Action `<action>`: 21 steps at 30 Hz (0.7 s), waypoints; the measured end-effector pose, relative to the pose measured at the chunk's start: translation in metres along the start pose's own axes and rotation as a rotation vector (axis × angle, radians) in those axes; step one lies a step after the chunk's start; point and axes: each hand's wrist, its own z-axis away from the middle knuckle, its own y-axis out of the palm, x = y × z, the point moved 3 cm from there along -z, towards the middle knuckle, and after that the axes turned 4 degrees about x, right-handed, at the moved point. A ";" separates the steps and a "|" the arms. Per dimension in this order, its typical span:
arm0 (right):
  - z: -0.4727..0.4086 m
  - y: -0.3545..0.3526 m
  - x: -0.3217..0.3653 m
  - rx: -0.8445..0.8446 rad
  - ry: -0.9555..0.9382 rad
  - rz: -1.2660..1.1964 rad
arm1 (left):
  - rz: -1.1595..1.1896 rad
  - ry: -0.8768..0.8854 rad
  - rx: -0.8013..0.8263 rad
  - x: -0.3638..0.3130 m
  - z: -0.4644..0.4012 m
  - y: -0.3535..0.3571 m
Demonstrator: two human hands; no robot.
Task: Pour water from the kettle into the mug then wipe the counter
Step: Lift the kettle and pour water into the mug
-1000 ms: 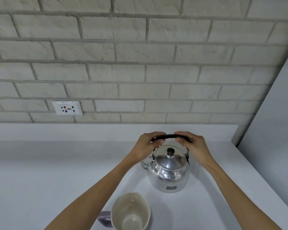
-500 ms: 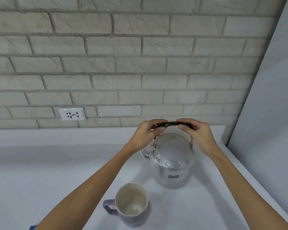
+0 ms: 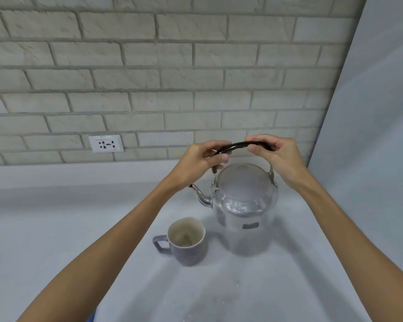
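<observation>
While both hands, left [image 3: 197,165] and right [image 3: 278,156], kept a closed grip on the kettle [image 3: 243,201] handle right of centre, pouring had not begun; next, tip the spout toward the mug [image 3: 186,241] just beside it.

**Surface contents**

Pale surface [image 3: 56,228], brick wall behind. Purple mug [image 3: 187,242] stands upright below the left fingers [image 3: 221,156], handle pointing left. Small specks [image 3: 236,285] nearer the camera. Whether the steel kettle [image 3: 244,205] rests on it: unclear.
</observation>
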 end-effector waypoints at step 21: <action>0.028 0.029 0.007 0.216 0.109 0.183 | -0.313 -0.478 0.133 0.146 0.151 -0.021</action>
